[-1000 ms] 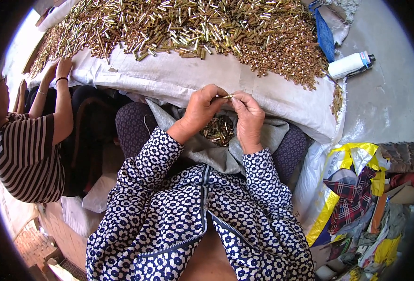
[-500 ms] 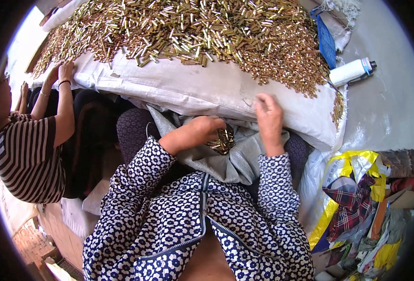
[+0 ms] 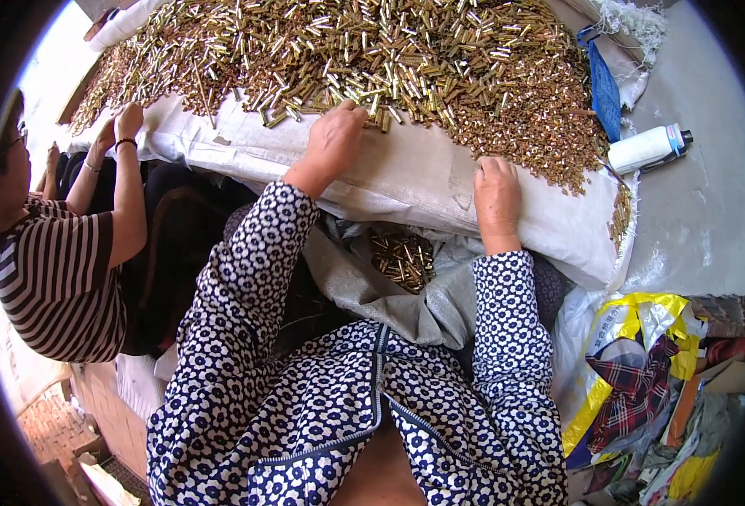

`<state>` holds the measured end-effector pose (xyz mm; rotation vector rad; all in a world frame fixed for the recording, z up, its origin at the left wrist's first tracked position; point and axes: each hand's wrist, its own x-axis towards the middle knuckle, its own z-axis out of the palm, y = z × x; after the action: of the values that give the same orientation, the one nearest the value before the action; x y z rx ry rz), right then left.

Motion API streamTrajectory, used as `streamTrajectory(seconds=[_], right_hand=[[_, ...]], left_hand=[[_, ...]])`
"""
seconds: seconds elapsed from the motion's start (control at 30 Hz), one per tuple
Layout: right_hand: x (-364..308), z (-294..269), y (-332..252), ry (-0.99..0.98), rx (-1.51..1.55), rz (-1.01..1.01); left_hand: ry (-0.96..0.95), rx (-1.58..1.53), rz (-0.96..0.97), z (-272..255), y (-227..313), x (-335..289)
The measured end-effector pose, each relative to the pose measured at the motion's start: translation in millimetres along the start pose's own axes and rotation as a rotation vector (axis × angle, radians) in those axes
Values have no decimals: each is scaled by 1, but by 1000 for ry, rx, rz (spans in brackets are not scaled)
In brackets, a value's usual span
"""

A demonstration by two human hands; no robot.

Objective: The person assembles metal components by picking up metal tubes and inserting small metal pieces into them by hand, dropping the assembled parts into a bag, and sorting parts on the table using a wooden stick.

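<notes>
A broad heap of small brass-coloured tubes (image 3: pixel 389 59) covers the white-sheeted work surface (image 3: pixel 279 156) in front of me. My left hand (image 3: pixel 332 143) reaches to the near edge of the heap, its fingers bent closed beside some loose tubes; what they hold is hidden. On the sheet farther right lies my right hand (image 3: pixel 498 196), fingers curled together at the fringe of smaller copper-coloured pieces (image 3: pixel 549 139). Its fingertips do not show well enough to tell what is in them. Below, a grey sack (image 3: pixel 364 291) across my lap holds many more brass tubes (image 3: pixel 404 257).
To the left, a co-worker in a striped shirt (image 3: pixel 56 282) has both hands at the heap's edge. A white bottle (image 3: pixel 649 149) and a blue scoop-like piece (image 3: pixel 604 88) lie on the right. Bags with cloth (image 3: pixel 634 379) stand at the lower right.
My left hand has left the tubes in the lap sack and moved up to the heap's edge. The right hand has come down onto the sheet. The sack's contents now show more fully.
</notes>
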<state>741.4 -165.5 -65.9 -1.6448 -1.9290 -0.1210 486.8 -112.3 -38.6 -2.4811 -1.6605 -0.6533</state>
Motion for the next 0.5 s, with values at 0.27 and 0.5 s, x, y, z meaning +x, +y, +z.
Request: streamTrajectory(seconds=[0.27, 0.5], right_hand=[[-15, 0, -16, 61, 701, 194], [-28, 3, -49, -106, 1285, 348]], left_hand=[[-1, -348, -80, 2, 23, -9], [-189, -1495, -485, -6, 56, -40]])
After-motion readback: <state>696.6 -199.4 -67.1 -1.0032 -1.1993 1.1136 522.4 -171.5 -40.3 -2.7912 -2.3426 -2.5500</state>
